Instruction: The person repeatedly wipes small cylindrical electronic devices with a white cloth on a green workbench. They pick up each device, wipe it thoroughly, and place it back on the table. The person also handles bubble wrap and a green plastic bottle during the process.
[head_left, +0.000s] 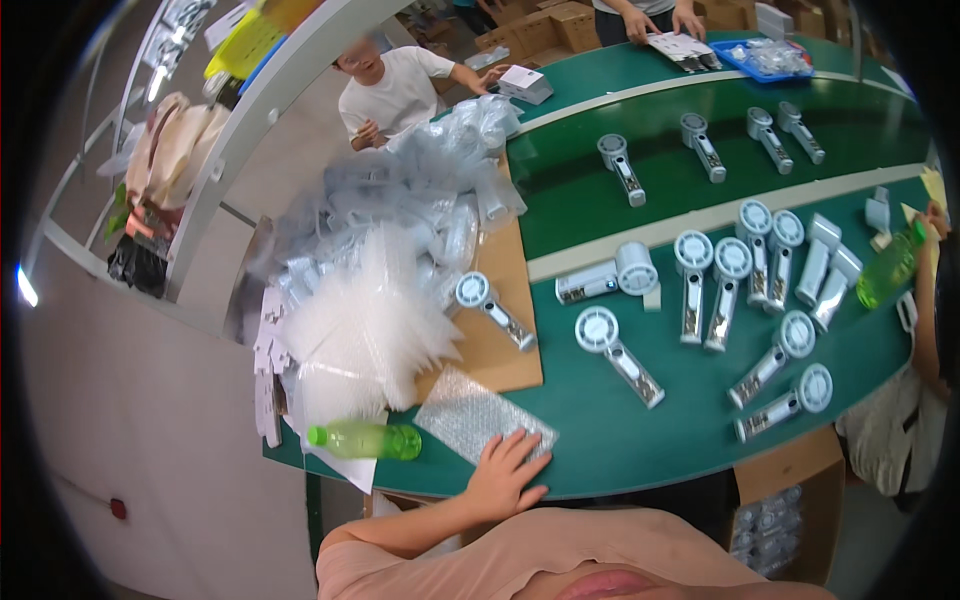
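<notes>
My left hand lies flat on a clear bubble-wrap bag at the near edge of the green table, fingers spread and gripping nothing. My right hand is out of view. Beyond the bag, a handheld fan with a round pale head rests on a sheet of brown cardboard. Another handheld fan lies on the table to the right of the bag. Left of my hand, a green-tinted bottle lies on its side, next to a fanned stack of white bubble-wrap bags.
Several handheld fans lie at right, with more on the dark green strip beyond. Wrapped items are heaped at left. Co-workers stand around the table. A green bottle is far right; an open carton sits below the edge.
</notes>
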